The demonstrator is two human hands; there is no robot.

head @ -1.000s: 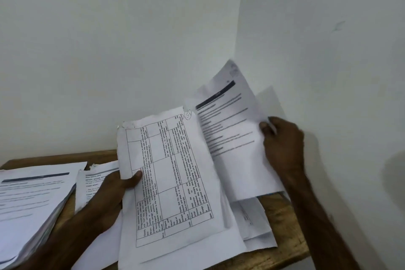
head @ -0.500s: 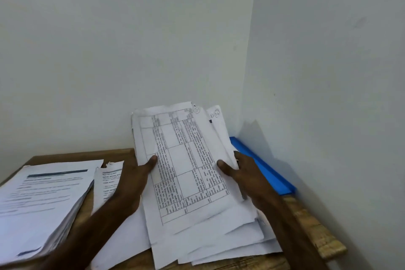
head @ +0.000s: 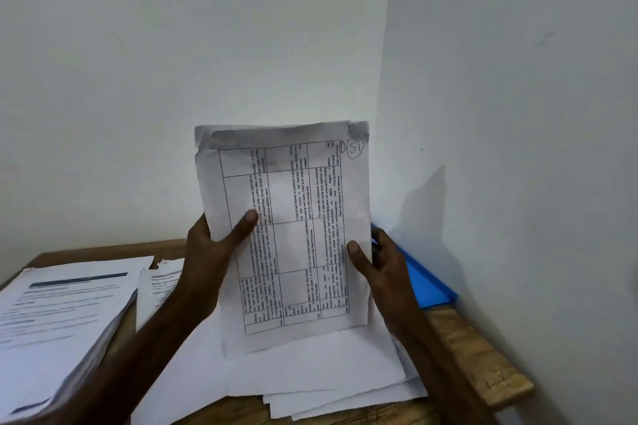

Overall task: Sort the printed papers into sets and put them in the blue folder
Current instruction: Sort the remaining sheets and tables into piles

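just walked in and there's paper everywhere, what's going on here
A person is sorting printouts at a wooden table in a corner. The left hand and right hand hold a bundle of table-printed sheets upright. A thick stack lies at the left, loose sheets underneath, and the blue folder by the right wall.

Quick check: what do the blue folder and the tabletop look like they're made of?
Blue folder: likely plastic, going by its smooth, even, saturated colour and crisp edge; coated card is possible. Tabletop: wood, brown with visible grain and a worn, matte, unpolished surface, rough at the front right corner.
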